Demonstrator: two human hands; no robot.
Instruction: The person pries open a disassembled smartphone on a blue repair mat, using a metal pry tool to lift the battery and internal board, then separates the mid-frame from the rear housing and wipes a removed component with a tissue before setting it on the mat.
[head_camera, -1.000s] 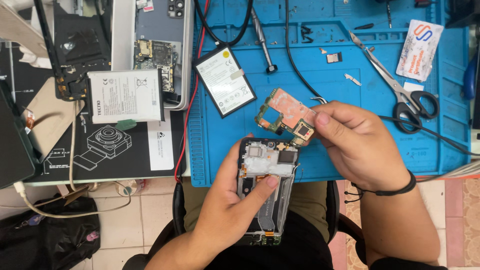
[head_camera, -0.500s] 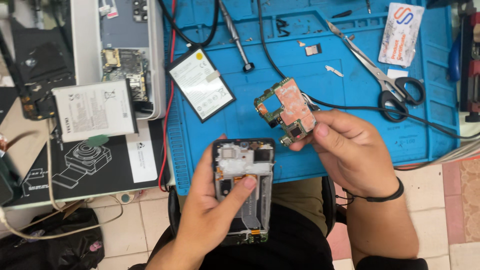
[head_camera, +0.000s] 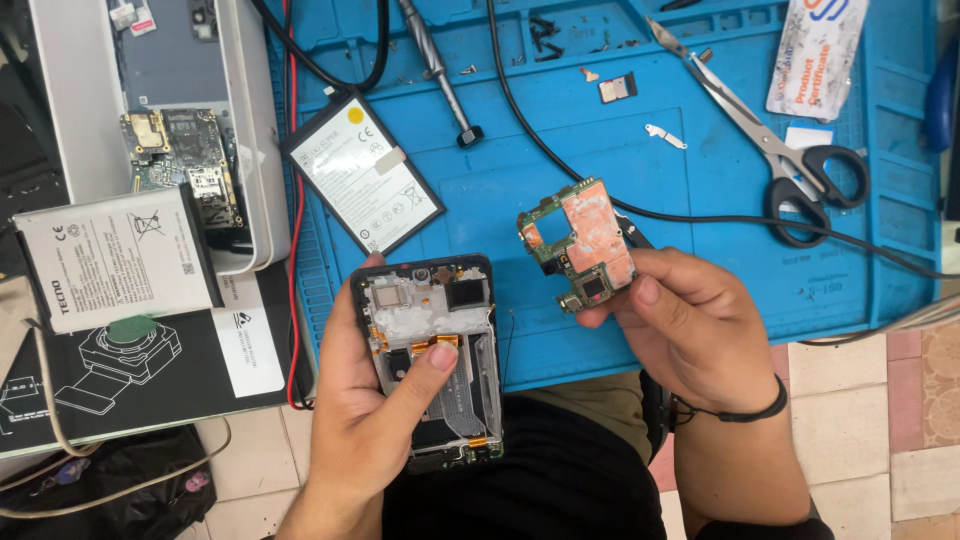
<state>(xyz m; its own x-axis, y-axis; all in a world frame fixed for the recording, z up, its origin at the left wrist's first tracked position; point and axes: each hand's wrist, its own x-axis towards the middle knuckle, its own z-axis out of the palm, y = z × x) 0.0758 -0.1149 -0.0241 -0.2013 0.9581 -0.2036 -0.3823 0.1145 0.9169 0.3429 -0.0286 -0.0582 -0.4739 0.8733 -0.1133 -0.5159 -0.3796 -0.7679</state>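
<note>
The left hand (head_camera: 375, 420) is wrapped around an opened phone frame (head_camera: 432, 360), gripped from behind with the thumb laid across the exposed inside near a small orange flex connector; held this way, the open side is turned up to the camera and the frame is kept steady over the lap, just off the near edge of the bench (head_camera: 560, 200). The right hand (head_camera: 690, 330) is closed on a phone motherboard (head_camera: 578, 245), pinched at its lower edge between thumb and fingertips, so that the copper-coloured shield and the chips are left uncovered and tilted into view. Board and frame are kept apart, side by side, above the blue repair mat (head_camera: 700, 180) that covers the bench.

Now the count. Two batteries are seen: one white-labelled battery (head_camera: 362, 172) lying slantwise on the mat, one larger pale battery (head_camera: 112, 258) resting to the left on a black printed sheet (head_camera: 130, 365). One second opened phone (head_camera: 165, 120) is parked in the upper left with its own circuit board showing. One pair of scissors (head_camera: 790, 165) is laid on the mat's right side, handles black. One screwdriver (head_camera: 440, 70) is lying near the top. One white card (head_camera: 815, 55) is set at the far right corner. Two small loose metal parts, a dark shield (head_camera: 617, 88) and a thin bracket (head_camera: 665, 135), are left on the mat. One black cable (head_camera: 620, 205) is run across it.
</note>
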